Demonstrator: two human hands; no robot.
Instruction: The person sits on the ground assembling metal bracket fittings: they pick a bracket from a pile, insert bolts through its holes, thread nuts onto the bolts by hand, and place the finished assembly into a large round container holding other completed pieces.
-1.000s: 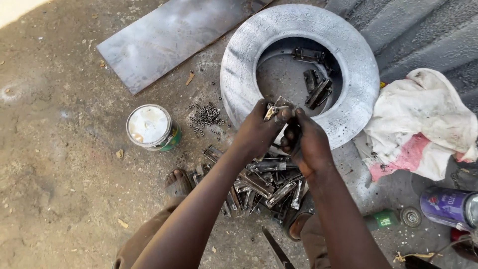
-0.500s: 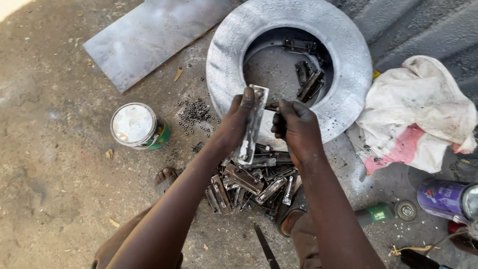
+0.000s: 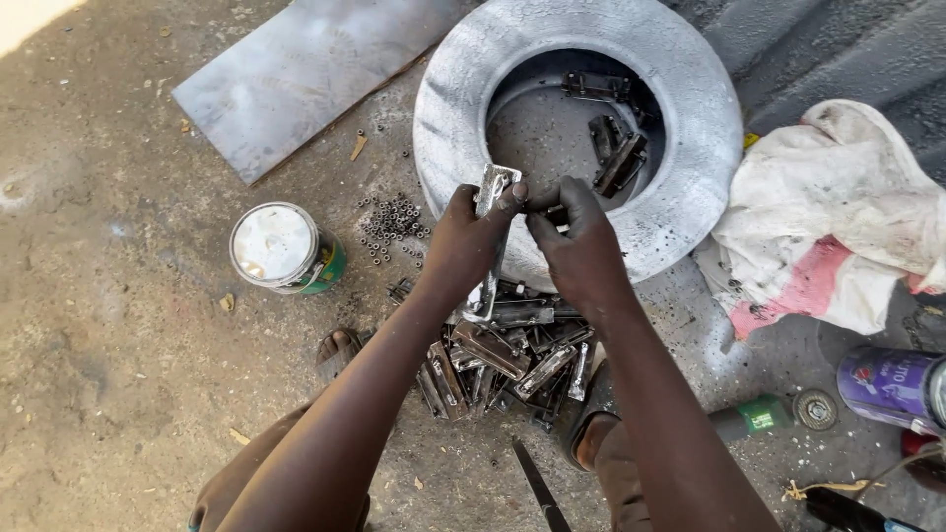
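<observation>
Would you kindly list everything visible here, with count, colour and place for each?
Metal bracket: one, silvery, upright in the left hand.
Bracket pile: many, dark grey, on the ground under the forearms.
Ring: one, silver-painted, top centre, a few brackets lying in its hollow.
Metal sheet: one, grey, upper left.
Paint tin: one, white top and green wall, left of the pile.
Small nuts: a scatter, dark, between tin and ring.
Cloth: one, white with pink, right.
Purple can: one, lower right edge.
Left hand: grips the bracket.
Right hand: fingers meet the left hand's at the bracket's top; whether it holds something is unclear.
</observation>
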